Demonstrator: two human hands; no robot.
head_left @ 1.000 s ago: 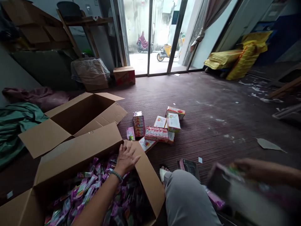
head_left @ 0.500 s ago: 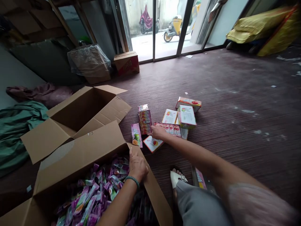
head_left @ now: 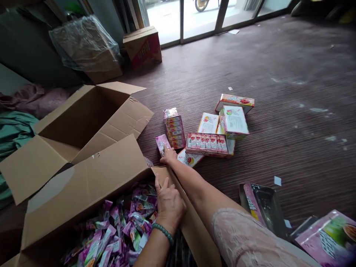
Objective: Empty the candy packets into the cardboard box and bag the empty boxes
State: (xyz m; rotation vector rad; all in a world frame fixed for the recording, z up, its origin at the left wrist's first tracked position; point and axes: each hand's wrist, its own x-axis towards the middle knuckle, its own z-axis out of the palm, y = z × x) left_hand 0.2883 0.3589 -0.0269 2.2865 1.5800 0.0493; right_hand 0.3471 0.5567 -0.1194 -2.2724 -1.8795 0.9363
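My right hand (head_left: pixel 168 155) has its fingers on the near end of a small purple box (head_left: pixel 162 141) with fruit printed on it, lying on the floor. The far side of that grip is partly hidden. Across the corner flap of a big open carton (head_left: pixel 83 200) rests my left hand (head_left: pixel 170 202), fingers extended and apart, a beaded bracelet on the wrist. Inside the carton lie many purple sachets (head_left: pixel 105 230). Close to my right hand are an upright display box of small packs (head_left: pixel 175 129) and a red display box (head_left: pixel 207 144) of packs lying on other boxes.
Another open carton (head_left: pixel 111 126) stands behind the first. White fruit-printed boxes (head_left: pixel 236 120) are stacked on the right. A dark tray (head_left: pixel 265 204) and a pink fruit-printed package (head_left: pixel 328 237) lie at lower right. A red-and-brown carton (head_left: pixel 144 48) stands by the glass door.
My right hand has moved left from between the upright display box and the red display box to the small purple box. My left hand stays at the carton flap. The view has tilted down.
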